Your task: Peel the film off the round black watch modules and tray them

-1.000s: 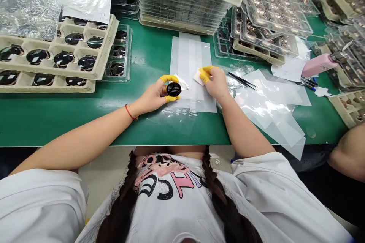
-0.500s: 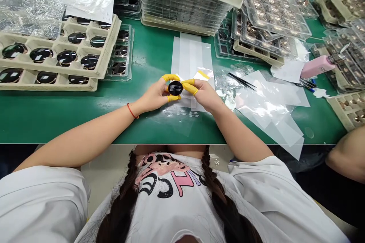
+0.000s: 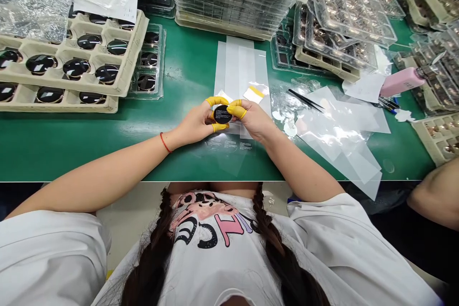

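Now | left hand (image 3: 193, 124) | right hand (image 3: 254, 120) | pinching black disc (image 3: 223, 114) | tweezers (image 3: 306, 101) nearby

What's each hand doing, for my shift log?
Left hand: closed, holding a black disc.
Right hand: closed, touching the disc; grip unclear.

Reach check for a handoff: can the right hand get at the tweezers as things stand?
Probably yes. The tweezers lie just right of the right hand, with only flat clear film between, nothing tall. But that hand is pressed to the round black disc, so it would likely have to let go first.
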{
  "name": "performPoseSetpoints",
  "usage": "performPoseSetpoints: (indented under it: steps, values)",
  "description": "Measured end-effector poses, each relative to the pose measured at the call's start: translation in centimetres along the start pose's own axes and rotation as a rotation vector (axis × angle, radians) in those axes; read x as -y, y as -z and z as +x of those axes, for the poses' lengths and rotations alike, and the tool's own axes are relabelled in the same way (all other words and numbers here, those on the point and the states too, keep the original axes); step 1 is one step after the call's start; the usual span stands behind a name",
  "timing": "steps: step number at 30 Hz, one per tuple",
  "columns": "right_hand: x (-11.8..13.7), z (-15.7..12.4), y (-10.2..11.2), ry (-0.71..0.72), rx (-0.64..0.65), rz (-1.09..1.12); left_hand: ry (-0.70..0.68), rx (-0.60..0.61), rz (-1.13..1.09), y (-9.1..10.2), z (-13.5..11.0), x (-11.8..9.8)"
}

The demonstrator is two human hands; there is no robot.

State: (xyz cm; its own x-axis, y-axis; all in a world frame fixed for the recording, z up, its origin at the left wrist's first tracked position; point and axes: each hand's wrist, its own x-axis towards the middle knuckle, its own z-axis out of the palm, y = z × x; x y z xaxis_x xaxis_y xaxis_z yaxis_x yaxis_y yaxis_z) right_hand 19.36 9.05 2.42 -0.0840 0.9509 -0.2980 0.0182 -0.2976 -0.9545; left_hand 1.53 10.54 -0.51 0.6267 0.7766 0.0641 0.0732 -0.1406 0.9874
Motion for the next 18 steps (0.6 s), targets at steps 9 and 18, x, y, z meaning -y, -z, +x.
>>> performPoseSetpoints:
  steps: [9,18]
  values:
    - [0.04,0.03,-0.45,-0.036,-0.041,0.013,0.016,-0.006,0.019,-0.19,0.08,-0.29]
    - [0.65,0.35,0.08,-0.101,0.037,0.126,0.126,0.005,-0.156,0.09,0.71,-0.65]
